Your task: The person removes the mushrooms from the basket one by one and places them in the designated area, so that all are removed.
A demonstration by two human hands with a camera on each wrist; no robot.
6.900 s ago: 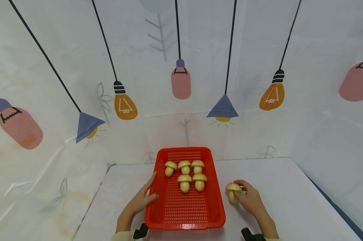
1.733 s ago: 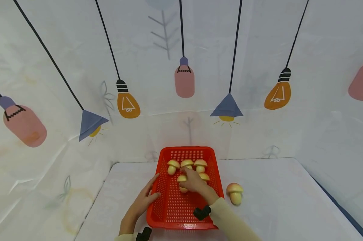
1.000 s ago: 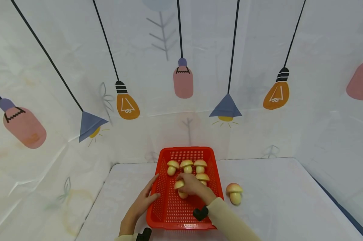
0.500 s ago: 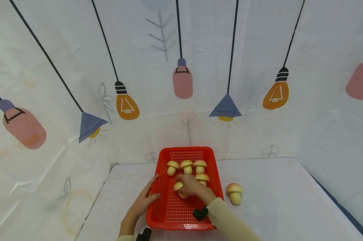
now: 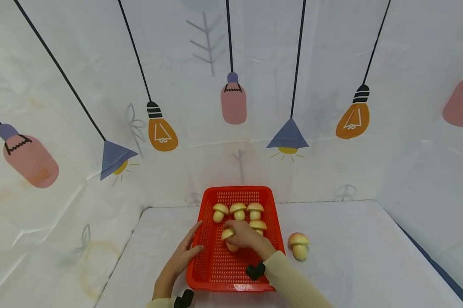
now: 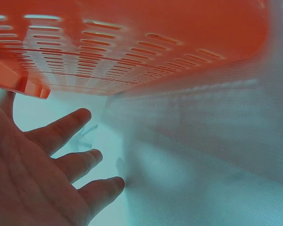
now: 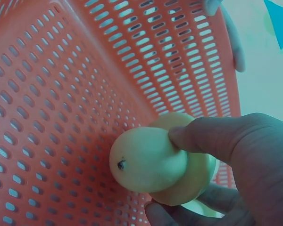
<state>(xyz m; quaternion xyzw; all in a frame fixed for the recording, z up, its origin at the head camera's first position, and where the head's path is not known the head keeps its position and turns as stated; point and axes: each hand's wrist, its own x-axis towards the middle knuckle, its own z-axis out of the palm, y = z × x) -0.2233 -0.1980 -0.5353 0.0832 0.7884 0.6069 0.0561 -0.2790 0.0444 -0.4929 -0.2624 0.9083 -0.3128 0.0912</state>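
My right hand (image 5: 243, 235) reaches into the red plastic basket (image 5: 235, 273) and grips a pale yellow toy mushroom (image 5: 227, 234). In the right wrist view the thumb (image 7: 198, 136) presses where stem and cap meet, and fingers curl under the cap. The held mushroom's stem (image 7: 146, 160) faces that camera, close over the basket's slotted floor. My left hand (image 5: 181, 256) rests at the basket's left rim, thumb over the edge. Its other fingers (image 6: 61, 132) are straight and spread beside the outer wall. A row of three mushrooms (image 5: 238, 211) lies in the basket's far part.
One more mushroom (image 5: 257, 225) lies just beyond my right hand, partly covered by it. On the white table (image 5: 350, 256), right of the basket, lies a single mushroom (image 5: 299, 246). A white printed sheet (image 5: 200, 162) hangs behind the table's far edge.
Earlier my right hand held a mushroom on the table; that one now lies there released. The hand has since gripped another in the basket, shifting it slightly left and nearer. My left hand has stayed.
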